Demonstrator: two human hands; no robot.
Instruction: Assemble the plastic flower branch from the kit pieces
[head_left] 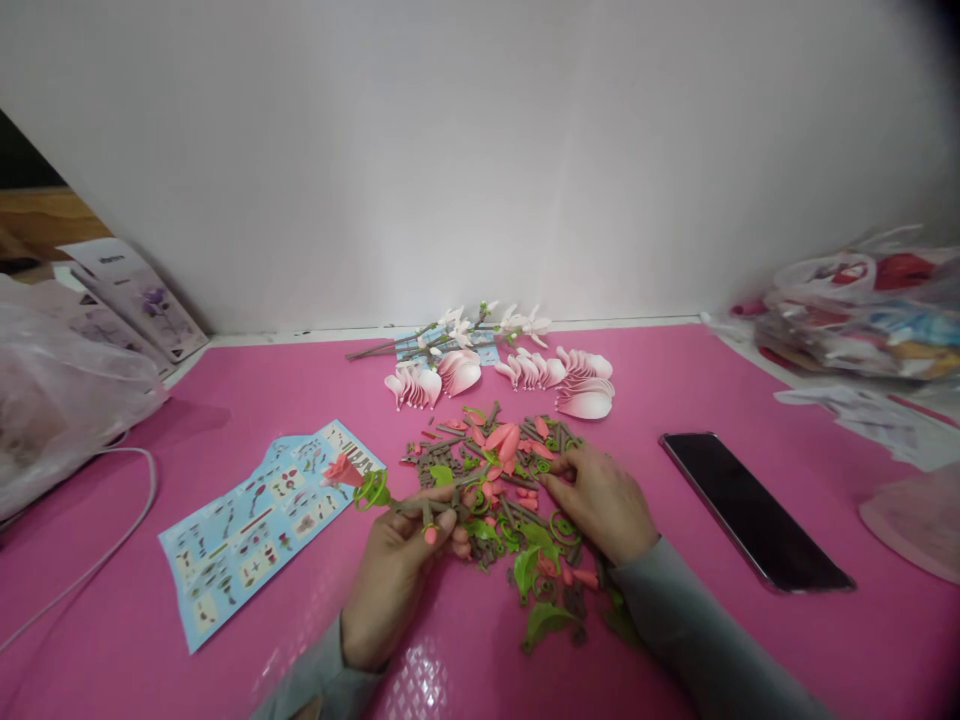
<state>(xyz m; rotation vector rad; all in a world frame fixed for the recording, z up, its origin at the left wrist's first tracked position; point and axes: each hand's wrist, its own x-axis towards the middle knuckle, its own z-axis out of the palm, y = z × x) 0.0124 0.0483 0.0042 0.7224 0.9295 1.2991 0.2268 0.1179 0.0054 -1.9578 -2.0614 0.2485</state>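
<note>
My left hand (386, 580) is closed around a brown toy flower branch (409, 508). Green curled pieces (371, 490) and a coral-pink flower (343, 472) sit at the branch's left end, and a small pink bud (430, 535) shows by my thumb. My right hand (606, 508) is at the right side of a loose pile of brown stem pieces (439, 460), green leaves (547, 622) and coral petals (504, 440). Its thumb and fingertips are pinched together there; what they grip, if anything, is too small to make out.
A blue printed instruction sheet (262, 530) lies at left. Behind the pile are stacked pink-white petals (585, 398) and white-blossomed branches (454, 325). A black phone (754, 510) lies at right. Plastic bags (67, 400) and boxes (150, 300) stand left; more bags (862, 310) are at right.
</note>
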